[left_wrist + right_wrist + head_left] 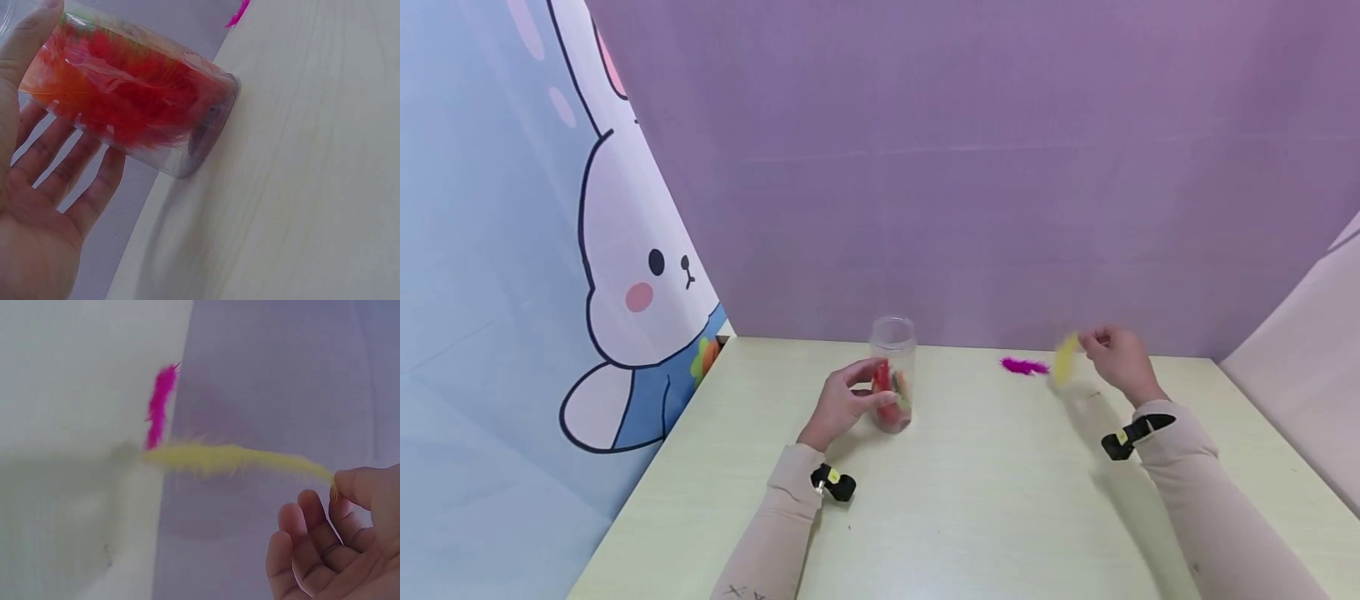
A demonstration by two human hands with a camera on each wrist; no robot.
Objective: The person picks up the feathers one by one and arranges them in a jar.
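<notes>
My left hand (842,402) grips a clear plastic jar (893,333) around its side, thumb on one side and fingers on the other. Red, orange and green feathers (134,81) fill the lower part of the jar, which stands on the table. Over at the right, my right hand (1118,358) pinches a yellow feather (219,457) by one end between thumb and forefinger. The feather hangs down above the table. A magenta feather (1024,366) lies on the table just left of it.
The pale wooden table (970,500) ends at a purple backdrop (1000,208). A blue cloth with a cartoon rabbit (640,292) hangs on the left, and a white panel (1300,350) stands on the right.
</notes>
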